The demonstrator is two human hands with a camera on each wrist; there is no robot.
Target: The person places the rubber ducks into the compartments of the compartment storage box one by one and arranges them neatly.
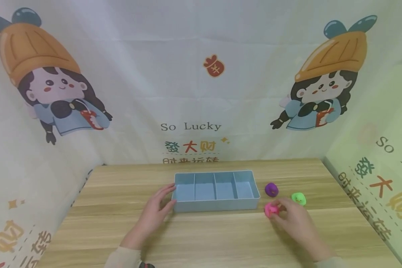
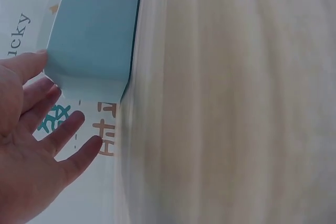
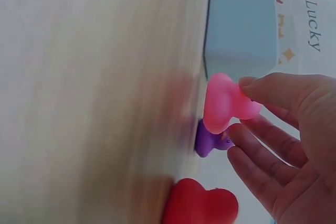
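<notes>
My right hand (image 1: 296,219) pinches a pink toy duck (image 1: 270,210) between thumb and fingers, just right of a blue box (image 1: 217,206) with a row of compartments. In the right wrist view the pink duck (image 3: 220,103) appears close to the box (image 3: 241,19). Against the box's left end, my left hand (image 1: 155,206) rests with its fingers spread. Its thumb touches the box corner in the left wrist view. A purple toy duck (image 1: 271,190) sits beyond the pink one, and a green toy duck (image 1: 299,198) is farther right.
A red toy (image 3: 199,203) shows at the bottom of the right wrist view; the head view does not show it. The wooden table (image 1: 214,238) reaches back to a printed cloth (image 1: 248,141), which also hangs at both sides.
</notes>
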